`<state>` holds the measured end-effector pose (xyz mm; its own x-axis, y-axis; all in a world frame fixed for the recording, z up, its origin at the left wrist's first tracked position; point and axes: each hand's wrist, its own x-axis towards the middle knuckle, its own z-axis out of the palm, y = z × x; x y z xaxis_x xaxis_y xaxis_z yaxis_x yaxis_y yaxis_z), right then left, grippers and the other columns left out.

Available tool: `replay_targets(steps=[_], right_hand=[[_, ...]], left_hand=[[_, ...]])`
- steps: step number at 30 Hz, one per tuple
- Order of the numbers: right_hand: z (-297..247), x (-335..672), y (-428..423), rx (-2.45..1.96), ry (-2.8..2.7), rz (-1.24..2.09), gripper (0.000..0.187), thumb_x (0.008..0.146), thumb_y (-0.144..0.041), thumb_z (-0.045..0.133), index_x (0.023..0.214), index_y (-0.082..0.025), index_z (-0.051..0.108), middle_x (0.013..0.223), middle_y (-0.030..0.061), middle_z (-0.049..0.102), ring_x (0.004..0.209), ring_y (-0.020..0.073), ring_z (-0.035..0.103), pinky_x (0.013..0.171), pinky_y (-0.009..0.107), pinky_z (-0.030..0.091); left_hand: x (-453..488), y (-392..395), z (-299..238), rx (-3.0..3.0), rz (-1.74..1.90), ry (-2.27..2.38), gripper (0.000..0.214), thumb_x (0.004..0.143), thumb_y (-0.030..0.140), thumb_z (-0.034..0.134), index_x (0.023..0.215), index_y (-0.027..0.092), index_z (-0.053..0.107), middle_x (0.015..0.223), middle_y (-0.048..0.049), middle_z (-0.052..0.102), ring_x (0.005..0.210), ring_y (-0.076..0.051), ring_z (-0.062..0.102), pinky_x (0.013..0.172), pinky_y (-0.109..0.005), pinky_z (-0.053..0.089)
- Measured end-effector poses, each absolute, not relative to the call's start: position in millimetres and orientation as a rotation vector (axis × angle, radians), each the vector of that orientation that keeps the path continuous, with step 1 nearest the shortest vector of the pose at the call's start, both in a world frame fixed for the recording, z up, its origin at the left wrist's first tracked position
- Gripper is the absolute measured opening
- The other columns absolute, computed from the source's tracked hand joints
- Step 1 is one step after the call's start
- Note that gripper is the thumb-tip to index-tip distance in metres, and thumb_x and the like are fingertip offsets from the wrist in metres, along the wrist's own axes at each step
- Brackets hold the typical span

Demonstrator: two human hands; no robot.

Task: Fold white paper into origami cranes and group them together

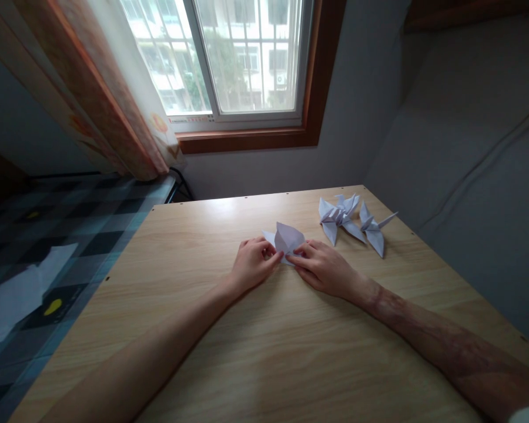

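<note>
A partly folded piece of white paper [288,238] lies on the wooden table [194,252], with one flap standing up. My left hand [254,263] is closed on its left side, thumb pressed at the near edge. From the right, my right hand [324,265] grips the same paper, its fingers pressing the near right edge. The thumbs and fingertips of both hands almost meet at the front of the fold. Part of the paper is hidden under the fingers.
Several folded white paper cranes [341,217] sit at the table's back right, close to the wall. On the left is a bed with a checked cover [92,205] and loose white paper sheets [22,294]. Behind the table are a window [247,59] and a curtain [101,76].
</note>
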<state>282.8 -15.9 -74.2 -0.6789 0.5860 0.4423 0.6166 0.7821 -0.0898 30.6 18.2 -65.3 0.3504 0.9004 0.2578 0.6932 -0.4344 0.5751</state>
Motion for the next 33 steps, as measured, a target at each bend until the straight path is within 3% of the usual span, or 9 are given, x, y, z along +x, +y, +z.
replay_targets(steps=[4,10,18,26,33], right_hand=[[-73.5,283.8,-15.8,-0.903,-2.548,-0.101,0.034,0.108,-0.024,0.059,0.14,-0.022,0.072,0.114,0.0137,0.072,0.108,0.032,0.064,0.103,0.052,0.055],[-73.2,284.3,-15.5,-0.881,-2.546,-0.089,0.035,0.108,-0.024,0.058,0.141,-0.023,0.07,0.117,0.0132,0.073,0.109,0.031,0.065,0.106,0.052,0.055],[-72.4,283.6,-17.5,-0.844,-2.576,-0.104,0.036,0.107,-0.026,0.059,0.141,-0.02,0.07,0.12,0.0139,0.074,0.112,0.0313,0.067,0.112,0.055,0.053],[-71.1,285.3,-22.0,-0.743,-2.546,0.038,0.036,0.103,-0.037,0.068,0.136,-0.023,0.072,0.123,0.012,0.078,0.114,0.0316,0.071,0.117,0.057,0.05],[-70.8,292.1,-19.4,-0.744,-2.263,0.22,0.034,0.105,-0.026,0.061,0.138,-0.027,0.068,0.134,0.0108,0.075,0.122,0.0307,0.069,0.11,0.053,0.054]], left_hand=[[27.1,21.1,-64.0,2.245,0.747,1.345,0.025,0.091,0.041,0.076,0.076,0.021,0.073,0.084,-0.0022,0.074,0.083,-0.02,0.066,0.084,-0.035,0.045],[27.0,19.1,-61.4,2.361,0.707,1.339,0.03,0.097,0.04,0.069,0.073,0.021,0.065,0.084,-0.0023,0.073,0.084,-0.02,0.066,0.092,-0.038,0.043],[32.0,11.1,-66.9,2.441,0.728,1.486,0.02,0.094,0.029,0.066,0.077,0.022,0.062,0.089,-0.0039,0.073,0.087,-0.022,0.065,0.093,-0.04,0.043],[28.4,14.9,-69.1,2.448,0.689,1.507,0.033,0.101,0.045,0.07,0.079,0.022,0.063,0.089,-0.0033,0.074,0.087,-0.023,0.066,0.094,-0.042,0.044],[28.5,15.1,-68.7,2.699,0.695,1.433,0.03,0.106,0.046,0.065,0.086,0.023,0.067,0.096,-0.0069,0.072,0.097,-0.027,0.067,0.111,-0.047,0.04]])
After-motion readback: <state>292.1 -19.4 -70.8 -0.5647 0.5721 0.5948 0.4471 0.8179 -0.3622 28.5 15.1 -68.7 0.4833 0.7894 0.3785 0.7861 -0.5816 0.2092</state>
